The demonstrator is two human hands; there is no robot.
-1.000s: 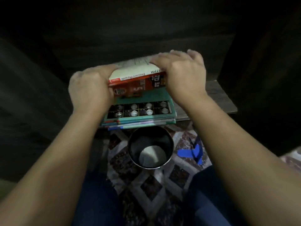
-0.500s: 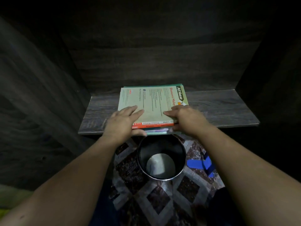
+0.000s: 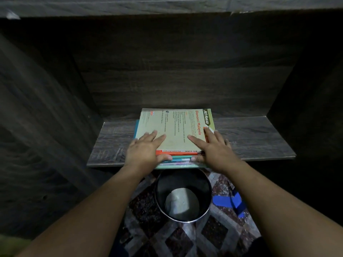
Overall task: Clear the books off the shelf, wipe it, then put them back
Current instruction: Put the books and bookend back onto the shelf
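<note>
A stack of books lies flat on the dark wooden shelf, its near edge sticking out a little over the shelf's front. The top book has a pale green cover with red lettering. My left hand rests on the stack's near left corner, fingers straight on the cover, thumb against the spines. My right hand lies on the near right corner the same way, thumb at the front edge of the stack.
A round metal bin with something pale inside stands on the patterned floor just below the shelf's front edge. A blue item lies to its right. Dark cabinet walls enclose the shelf at left, right and back.
The stack, held up and tilted a second ago, now lies flat on the shelf and has slid further in. My fingers have gone from curled around it to flat on the cover.
</note>
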